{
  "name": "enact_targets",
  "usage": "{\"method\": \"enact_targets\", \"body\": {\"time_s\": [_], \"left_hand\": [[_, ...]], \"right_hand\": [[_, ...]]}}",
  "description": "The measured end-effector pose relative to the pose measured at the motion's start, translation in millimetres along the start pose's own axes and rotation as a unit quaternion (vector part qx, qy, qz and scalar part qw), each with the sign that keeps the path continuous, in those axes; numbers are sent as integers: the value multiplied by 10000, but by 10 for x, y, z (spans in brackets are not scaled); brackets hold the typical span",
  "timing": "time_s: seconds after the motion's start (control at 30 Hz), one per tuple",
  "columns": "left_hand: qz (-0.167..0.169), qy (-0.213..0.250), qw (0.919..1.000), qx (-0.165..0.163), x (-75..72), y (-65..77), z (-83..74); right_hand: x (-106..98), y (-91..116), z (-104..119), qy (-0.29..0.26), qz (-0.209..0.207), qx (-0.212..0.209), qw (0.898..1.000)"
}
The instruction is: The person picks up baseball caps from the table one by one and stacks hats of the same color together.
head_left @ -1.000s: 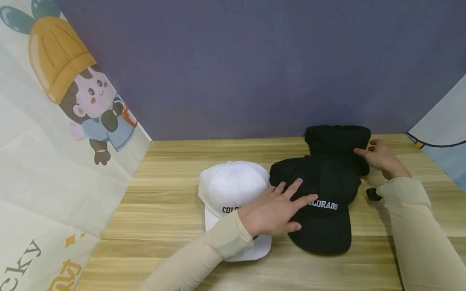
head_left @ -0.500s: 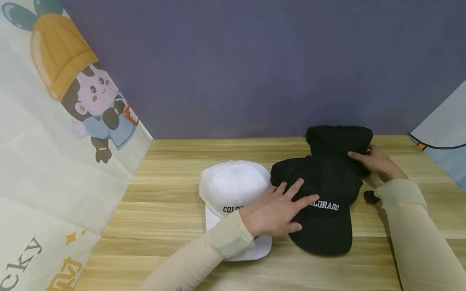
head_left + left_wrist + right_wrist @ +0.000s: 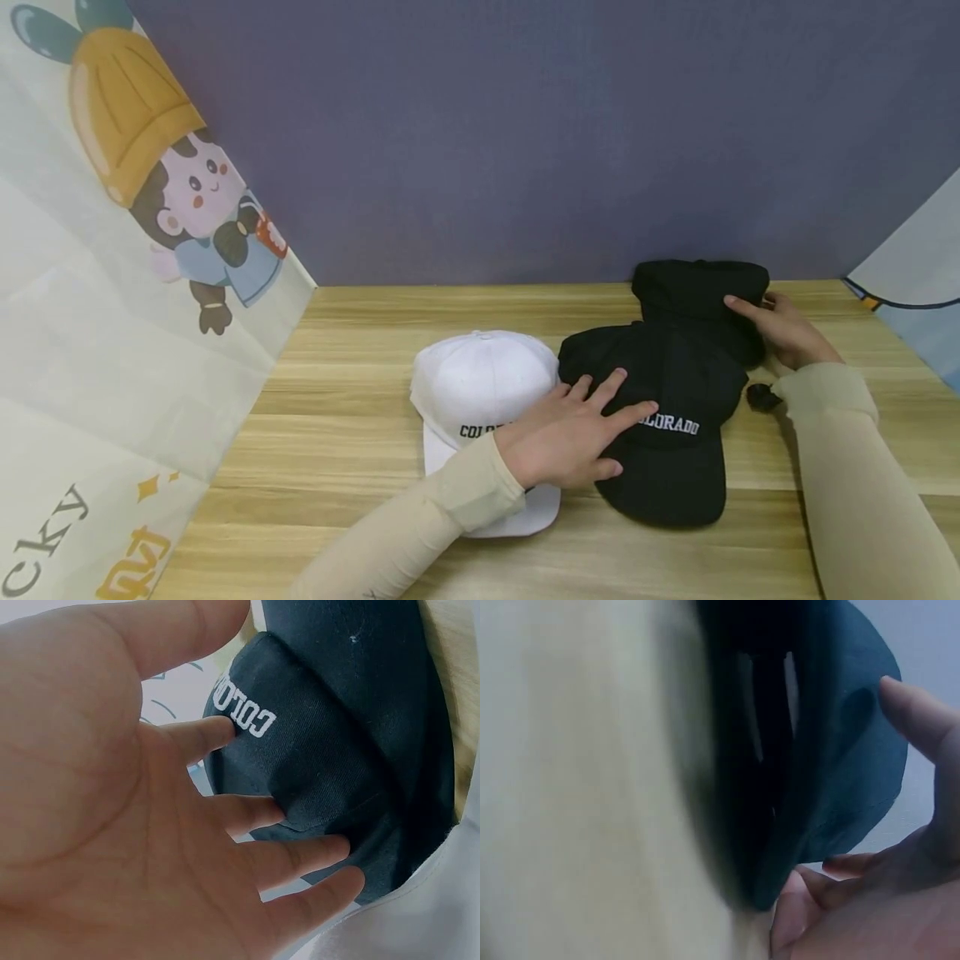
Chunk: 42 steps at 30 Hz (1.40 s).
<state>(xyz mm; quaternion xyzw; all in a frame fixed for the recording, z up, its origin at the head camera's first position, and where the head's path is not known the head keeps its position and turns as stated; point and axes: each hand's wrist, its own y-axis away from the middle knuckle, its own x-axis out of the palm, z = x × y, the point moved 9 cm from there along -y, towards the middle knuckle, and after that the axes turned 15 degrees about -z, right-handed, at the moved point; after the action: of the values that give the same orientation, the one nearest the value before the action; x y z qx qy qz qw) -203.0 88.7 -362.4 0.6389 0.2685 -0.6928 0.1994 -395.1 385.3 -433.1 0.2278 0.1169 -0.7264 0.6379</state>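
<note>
A black baseball cap (image 3: 667, 475) with white lettering lies on the table, brim toward me. My left hand (image 3: 558, 437) rests with spread, nearly straight fingers on its crown; in the left wrist view, the fingertips touch the black cloth. To its left lies a white baseball cap (image 3: 480, 371), partly covered by my left hand and sleeve. Behind the front black cap is another black cap (image 3: 693, 287), its lower part overlapped by the front one. My right hand (image 3: 787, 329) holds this rear cap at its right side, thumb on the cloth and fingers curled at the edge, partly hidden.
The wooden table (image 3: 337, 400) ends at a dark grey-blue back panel (image 3: 480, 150). A white printed sheet (image 3: 82, 333) hangs at the left, and another pale sheet (image 3: 915, 242) at the right. A small dark object (image 3: 763, 397) sits beside the right cuff.
My right hand has come in slightly from the right onto the rear black cap's edge, and its thumb has shifted on the cloth. The left hand and the front caps have stayed put.
</note>
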Motion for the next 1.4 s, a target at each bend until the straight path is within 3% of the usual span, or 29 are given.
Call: {"method": "enact_targets", "body": {"time_s": [0.33,0.67,0.83,0.97,1.2,1.4], "left_hand": [[75,5,9999,-87,4,-16,4],[142,37,9998,-96,33,-12,11],[125,58,9999,-103,38,-14,14],[146,55,9998,-82,39,-17,13],[115,72,9999,-70,31,-19,11],[190,-19,9998,-42,48,-14,-4]], "right_hand": [[5,-131,61,-218,-137,69,9996],[39,-179,84,-887,-460,283,9946],[58,-155,73,-1129,-200,489,9922],[94,-147,95,-891,-73,491,9948],[199,-180,202,246,-216,44,9995],[178,-159,294,617,-699,-468,9945]]}}
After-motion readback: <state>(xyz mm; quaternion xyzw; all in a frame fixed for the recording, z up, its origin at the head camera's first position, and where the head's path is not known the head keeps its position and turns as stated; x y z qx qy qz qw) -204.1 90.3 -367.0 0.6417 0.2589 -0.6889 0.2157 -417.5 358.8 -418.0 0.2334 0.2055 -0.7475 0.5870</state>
